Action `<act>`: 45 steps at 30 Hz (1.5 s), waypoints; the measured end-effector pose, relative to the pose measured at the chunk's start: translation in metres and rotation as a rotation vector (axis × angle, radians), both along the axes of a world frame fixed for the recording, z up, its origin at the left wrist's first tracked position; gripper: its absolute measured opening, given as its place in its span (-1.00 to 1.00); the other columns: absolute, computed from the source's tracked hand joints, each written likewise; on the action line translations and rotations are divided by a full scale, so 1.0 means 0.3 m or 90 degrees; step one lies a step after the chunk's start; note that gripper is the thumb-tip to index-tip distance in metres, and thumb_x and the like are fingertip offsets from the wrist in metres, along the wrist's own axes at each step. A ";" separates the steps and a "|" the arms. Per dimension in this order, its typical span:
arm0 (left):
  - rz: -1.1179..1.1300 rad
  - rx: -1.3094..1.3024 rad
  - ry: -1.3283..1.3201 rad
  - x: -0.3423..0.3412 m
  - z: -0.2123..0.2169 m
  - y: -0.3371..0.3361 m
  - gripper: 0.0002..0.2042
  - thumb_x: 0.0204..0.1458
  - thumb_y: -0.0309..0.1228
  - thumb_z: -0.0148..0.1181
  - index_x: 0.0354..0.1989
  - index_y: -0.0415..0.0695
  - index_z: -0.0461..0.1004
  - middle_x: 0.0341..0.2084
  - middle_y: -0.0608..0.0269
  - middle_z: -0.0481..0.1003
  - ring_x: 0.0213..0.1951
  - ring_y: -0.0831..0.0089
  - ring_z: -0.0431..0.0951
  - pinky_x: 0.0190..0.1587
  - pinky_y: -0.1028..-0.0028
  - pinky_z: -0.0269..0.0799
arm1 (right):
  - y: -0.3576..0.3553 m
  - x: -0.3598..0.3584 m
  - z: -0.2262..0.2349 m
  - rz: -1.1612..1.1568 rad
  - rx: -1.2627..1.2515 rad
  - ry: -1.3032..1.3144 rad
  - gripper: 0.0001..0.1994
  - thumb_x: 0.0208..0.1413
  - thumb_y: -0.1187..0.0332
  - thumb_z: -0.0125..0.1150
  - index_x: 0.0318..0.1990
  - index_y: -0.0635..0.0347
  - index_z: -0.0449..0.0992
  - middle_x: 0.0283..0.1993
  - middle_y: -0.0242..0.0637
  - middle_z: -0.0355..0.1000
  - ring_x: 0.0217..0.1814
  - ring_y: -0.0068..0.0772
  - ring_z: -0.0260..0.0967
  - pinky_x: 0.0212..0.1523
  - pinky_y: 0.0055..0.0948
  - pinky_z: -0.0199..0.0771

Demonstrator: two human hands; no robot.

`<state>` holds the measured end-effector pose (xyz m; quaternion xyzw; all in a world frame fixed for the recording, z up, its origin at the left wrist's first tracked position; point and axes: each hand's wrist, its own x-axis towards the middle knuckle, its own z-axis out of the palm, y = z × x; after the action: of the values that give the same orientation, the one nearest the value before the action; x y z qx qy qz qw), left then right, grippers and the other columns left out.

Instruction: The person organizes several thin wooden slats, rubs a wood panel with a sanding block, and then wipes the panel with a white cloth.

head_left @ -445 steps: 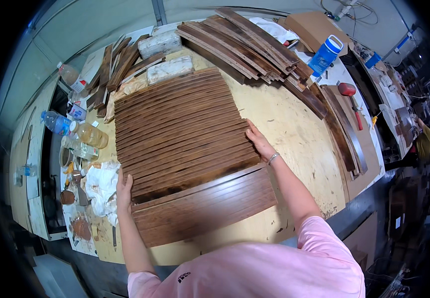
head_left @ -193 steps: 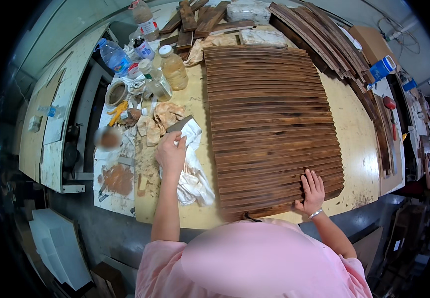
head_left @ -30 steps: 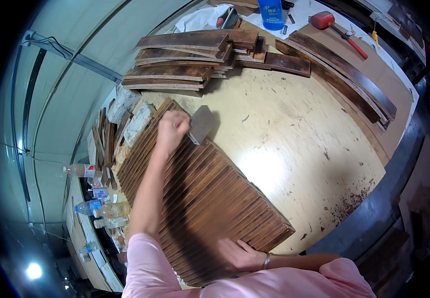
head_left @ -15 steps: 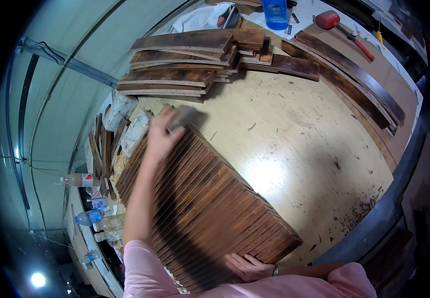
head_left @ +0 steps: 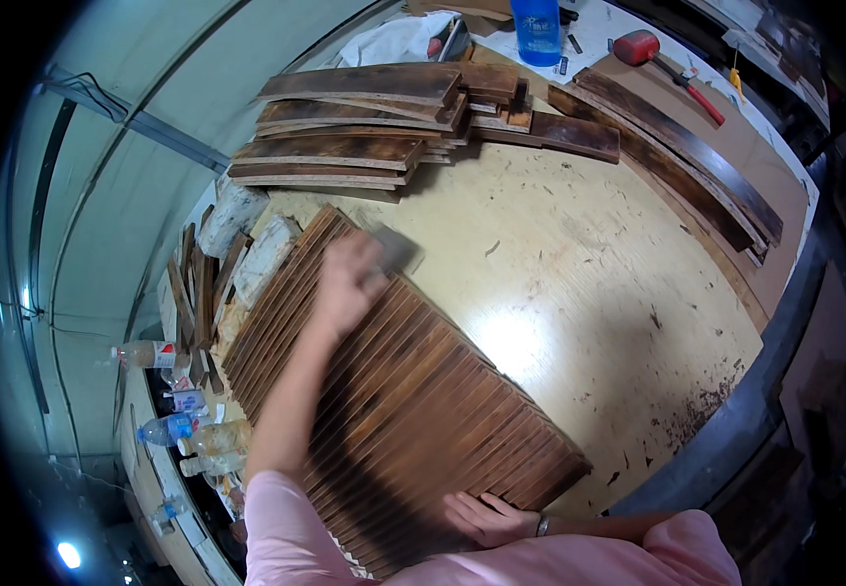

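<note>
A row of dark brown slats (head_left: 462,391) lies on the pale desk (head_left: 598,303), packed side by side and partly overlapping in a ribbed block. The block's long axis slants from upper left to lower right, with one end near the wrapped pale block (head_left: 267,259) and the other close to the person's body. Each slat runs across that axis, from lower left to upper right.

The left grip (head_left: 350,278) is above the far part of the block, by its right-hand edge, with fingers curled and closed on a flat grey scraper (head_left: 398,251). The scraper sticks out to the right of the fist, over the edge of the slats; it is blurred, so I cannot tell its long axis or whether it touches the wood. The right grip (head_left: 486,518) rests palm down on the near end, fingers spread and lying on the slats.

Behind, a pile of dark boards (head_left: 340,151) stretches left to right. To the right, a red mallet (head_left: 638,46) points its handle toward the lower right, near a blue bottle (head_left: 537,34).
</note>
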<state>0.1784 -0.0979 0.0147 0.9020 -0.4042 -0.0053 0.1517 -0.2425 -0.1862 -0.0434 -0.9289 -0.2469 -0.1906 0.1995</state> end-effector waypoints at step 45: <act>0.519 -0.742 0.106 -1.484 0.190 0.937 -0.62 0.01 -0.63 0.27 0.05 -0.26 0.49 -0.14 0.13 0.52 -0.12 0.35 0.56 -0.05 0.40 0.48 | 0.382 -0.058 0.270 0.082 0.510 0.359 -0.26 0.16 -0.06 0.16 0.39 0.17 0.15 0.45 -0.06 0.08 0.41 -0.06 0.12 0.35 -0.08 0.13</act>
<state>-0.2669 0.1831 0.0716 0.7500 0.0409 0.2001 0.6291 -0.2598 -0.0717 0.0376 -0.7773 -0.1474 0.0009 0.6116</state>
